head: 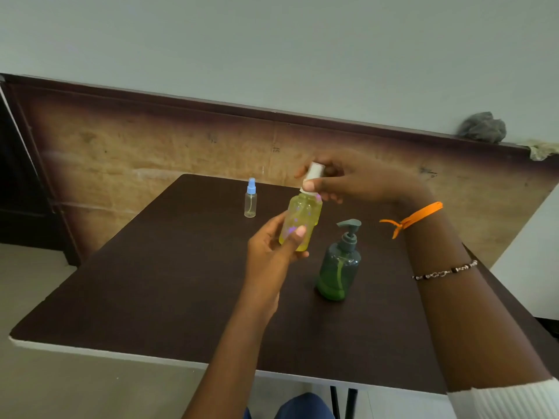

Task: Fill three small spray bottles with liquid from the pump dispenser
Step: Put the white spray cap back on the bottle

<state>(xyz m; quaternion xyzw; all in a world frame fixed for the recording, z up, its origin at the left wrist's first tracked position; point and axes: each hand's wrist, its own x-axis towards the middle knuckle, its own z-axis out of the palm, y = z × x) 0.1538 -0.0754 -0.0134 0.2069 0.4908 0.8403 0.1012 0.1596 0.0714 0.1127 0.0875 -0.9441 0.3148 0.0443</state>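
Note:
My left hand (273, 249) grips the body of a yellow spray bottle (302, 219), held tilted above the dark table (151, 282). My right hand (348, 179) pinches the bottle's white spray cap (313, 173) at the top. A green pump dispenser (340, 267) stands upright on the table just right of the yellow bottle, part filled with green liquid. A small clear spray bottle with a blue cap (250, 202) stands farther back on the left, apart from both hands.
The table's far edge meets a brown wooden panel (151, 152) below a pale wall. A grey crumpled cloth (482, 127) lies on the panel's ledge at the right. My knee in blue (302, 406) shows under the near edge.

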